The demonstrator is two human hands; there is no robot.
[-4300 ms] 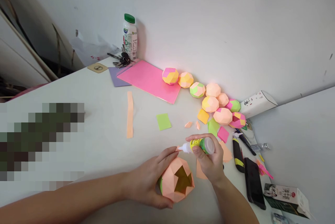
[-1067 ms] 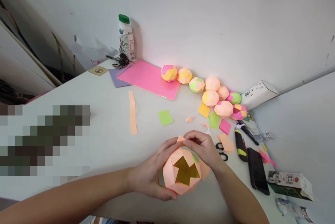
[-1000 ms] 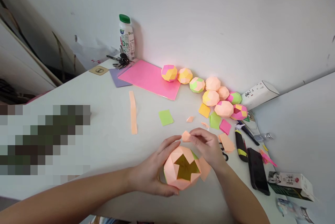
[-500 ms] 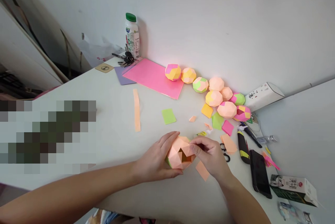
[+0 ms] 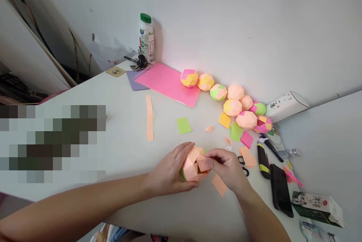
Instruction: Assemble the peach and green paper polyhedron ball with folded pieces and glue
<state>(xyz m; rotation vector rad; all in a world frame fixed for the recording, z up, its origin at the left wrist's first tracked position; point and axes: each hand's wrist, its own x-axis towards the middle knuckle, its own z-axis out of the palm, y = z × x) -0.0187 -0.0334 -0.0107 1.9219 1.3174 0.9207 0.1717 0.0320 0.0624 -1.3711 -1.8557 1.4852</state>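
Note:
My left hand [image 5: 172,170] wraps around the left side of a peach folded-paper ball [image 5: 191,168], which has a little green low on its left. A dark gap shows in the ball's front. At its right side, my right hand [image 5: 224,166] pinches a peach paper flap [image 5: 203,163] between thumb and forefinger. A loose peach paper piece [image 5: 219,185] lies beneath the right hand. Black-handled scissors [image 5: 243,166] sit partly hidden behind that hand. Several finished paper balls [image 5: 246,120] in peach, yellow, green and pink are clustered against the wall.
A green paper square [image 5: 184,125] and a peach strip [image 5: 149,118] lie on the white table. Farther back are a pink sheet [image 5: 166,83], keys [image 5: 139,62] and a green-capped bottle [image 5: 146,38]. On the right lie a utility knife [image 5: 263,161], a phone [image 5: 281,189] and a drink carton [image 5: 316,206].
The pinched flap has shifted left across the ball's gap, covering part of it. My left hand keeps its hold on the ball. The whole view has shifted slightly.

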